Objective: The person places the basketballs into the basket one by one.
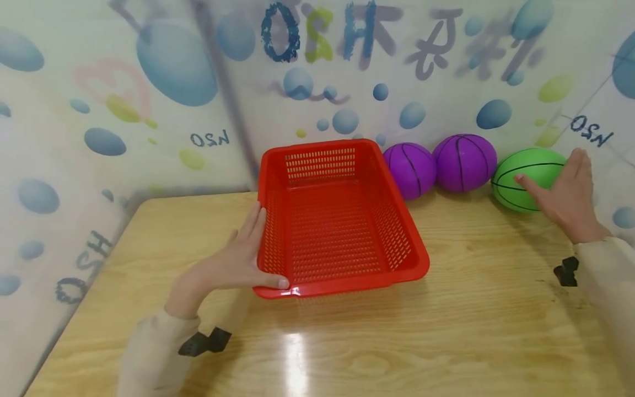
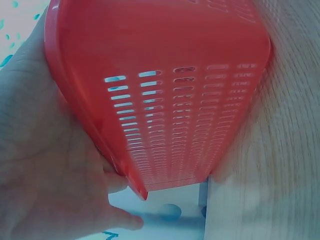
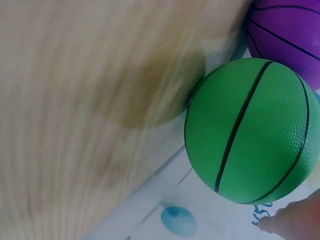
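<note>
A red plastic basket with slotted sides stands on the wooden table. My left hand rests against its near left corner, thumb lying on the front rim and the other fingers stretched along the left rim. From the left wrist, the hand lies along the outside of the basket. At the right, my right hand hovers by a green ball with black lines, thumb and fingers spread. A fingertip shows beside the green ball in the right wrist view; contact cannot be told.
Two purple balls sit between the basket and the green ball, along the back wall. A white wall covering with blue and yellow-green drops rises behind the table. A dark patch appears by the right sleeve.
</note>
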`<state>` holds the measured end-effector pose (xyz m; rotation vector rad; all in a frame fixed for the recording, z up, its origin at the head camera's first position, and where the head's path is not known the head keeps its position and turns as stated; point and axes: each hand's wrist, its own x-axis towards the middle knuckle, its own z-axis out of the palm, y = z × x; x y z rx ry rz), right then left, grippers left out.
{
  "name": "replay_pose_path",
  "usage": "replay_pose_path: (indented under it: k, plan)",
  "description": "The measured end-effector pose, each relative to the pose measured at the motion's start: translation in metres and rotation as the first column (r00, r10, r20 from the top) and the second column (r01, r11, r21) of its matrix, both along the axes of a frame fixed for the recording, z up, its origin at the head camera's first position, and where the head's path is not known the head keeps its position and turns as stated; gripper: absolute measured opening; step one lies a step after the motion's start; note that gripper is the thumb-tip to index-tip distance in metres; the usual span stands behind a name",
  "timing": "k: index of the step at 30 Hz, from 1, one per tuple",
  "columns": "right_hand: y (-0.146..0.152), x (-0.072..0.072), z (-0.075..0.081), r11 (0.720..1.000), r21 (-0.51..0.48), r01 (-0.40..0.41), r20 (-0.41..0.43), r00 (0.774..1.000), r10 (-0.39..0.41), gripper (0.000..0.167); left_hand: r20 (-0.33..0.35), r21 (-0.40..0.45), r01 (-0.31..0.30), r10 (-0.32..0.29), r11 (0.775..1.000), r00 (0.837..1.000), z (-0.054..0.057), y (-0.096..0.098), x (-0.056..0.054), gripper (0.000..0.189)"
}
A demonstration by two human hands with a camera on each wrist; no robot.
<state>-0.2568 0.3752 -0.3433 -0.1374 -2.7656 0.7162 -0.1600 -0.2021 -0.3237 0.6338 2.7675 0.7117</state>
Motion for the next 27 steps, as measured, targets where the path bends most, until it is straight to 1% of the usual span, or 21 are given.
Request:
replay_pose_path:
  k: [4, 7, 10, 13, 14, 19, 22, 24, 27]
  plan:
    - [0.002, -0.007, -0.001, 1.000, -0.014, 0.017, 0.026, 1.000, -0.016, 0.105, 0.010, 0.019, 0.000, -0.001, 1.000, 1.000, -0.001, 0.002, -0.001, 0.134]
    - [0.003, -0.012, -0.003, 1.000, 0.005, 0.019, 0.040, 0.999, -0.019, 0.109, 0.023, 0.020, -0.002, 0.001, 1.000, 1.000, -0.002, 0.003, 0.000, 0.134]
    - [0.002, -0.015, -0.005, 0.999, 0.048, 0.015, 0.041, 0.999, -0.016, 0.113, 0.024, 0.014, 0.000, 0.000, 1.000, 1.000, 0.000, 0.002, 0.000, 0.134]
    - [0.002, -0.018, -0.008, 0.995, 0.100, 0.005, -0.003, 1.000, -0.005, 0.116, 0.013, 0.010, -0.001, 0.001, 1.000, 1.000, 0.002, 0.001, 0.000, 0.133]
    - [0.002, -0.018, -0.010, 0.993, 0.117, 0.005, -0.032, 0.999, -0.001, 0.117, 0.008, 0.013, -0.002, 0.002, 1.000, 1.000, 0.003, 0.001, 0.000, 0.132]
    - [0.003, -0.017, -0.022, 0.983, 0.181, 0.026, -0.121, 0.993, -0.004, 0.124, 0.011, 0.068, -0.001, 0.000, 0.998, 1.000, 0.001, -0.001, 0.000, 0.131]
    - [0.001, -0.017, -0.027, 0.980, 0.194, 0.032, -0.153, 0.988, -0.002, 0.126, 0.014, 0.098, -0.003, 0.001, 0.995, 1.000, -0.001, -0.002, 0.000, 0.131]
    - [0.001, -0.017, -0.028, 0.980, 0.198, 0.032, -0.194, 0.981, 0.007, 0.125, 0.015, 0.117, 0.002, -0.003, 0.993, 1.000, -0.001, -0.002, 0.000, 0.131]
    - [0.001, -0.015, -0.028, 0.981, 0.191, 0.037, -0.231, 0.973, 0.008, 0.123, 0.023, 0.132, 0.013, -0.016, 0.991, 1.000, -0.001, 0.000, 0.000, 0.131]
